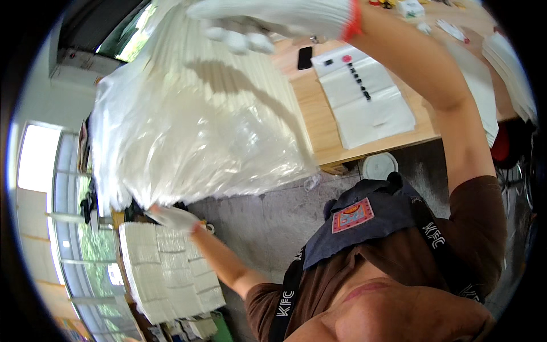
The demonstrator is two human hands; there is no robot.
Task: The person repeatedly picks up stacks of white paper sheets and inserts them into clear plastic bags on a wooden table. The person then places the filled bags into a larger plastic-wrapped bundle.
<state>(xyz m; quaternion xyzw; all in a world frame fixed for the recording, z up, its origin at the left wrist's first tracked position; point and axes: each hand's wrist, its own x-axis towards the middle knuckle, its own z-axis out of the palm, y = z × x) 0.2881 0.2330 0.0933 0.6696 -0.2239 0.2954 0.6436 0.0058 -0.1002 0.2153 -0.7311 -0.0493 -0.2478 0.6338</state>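
A large clear plastic bag [211, 151] spreads over the left of the picture, crinkled and shiny. Inside or under it lies a thick stack of off-white, pleated-looking sheets [176, 51]; which of the two I cannot tell. My left hand [174, 219], in a white glove, is closed at the bag's lower left corner, fingers partly hidden by the plastic. Above the stack's far part is my right hand [268, 20], in a white glove with a red cuff. Its fingers are loosely bent and apart, holding nothing visible, and a shadow falls on the sheets below.
The wooden table [316, 128] carries a black phone [305, 58], a flat white printed packet [367, 102] and more white stacks [476, 85] at right. A bundled white pile [171, 268] stands lower left. On the floor is a round white lid-like object [380, 166].
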